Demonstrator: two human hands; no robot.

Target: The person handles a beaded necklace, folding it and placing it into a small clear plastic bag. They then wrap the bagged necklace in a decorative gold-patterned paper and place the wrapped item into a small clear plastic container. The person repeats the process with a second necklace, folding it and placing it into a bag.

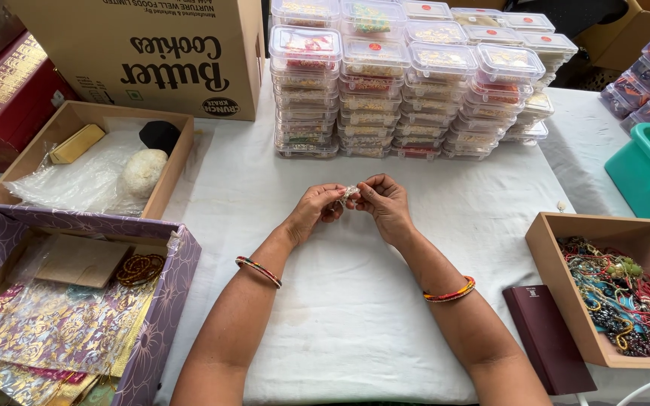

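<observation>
Both hands meet above the middle of the tabletop (355, 316): the left hand (317, 209) and right hand (385, 203) pinch a small pale trinket (350, 193) between closed fingertips, raised for close work. Stacked clear boxes (408, 83) line the far edge.

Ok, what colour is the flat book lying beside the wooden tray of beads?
Dark maroon book, clearest in the head view.

White-clothed table (355, 301) — boxes (408, 83), trays (611, 286)
</observation>
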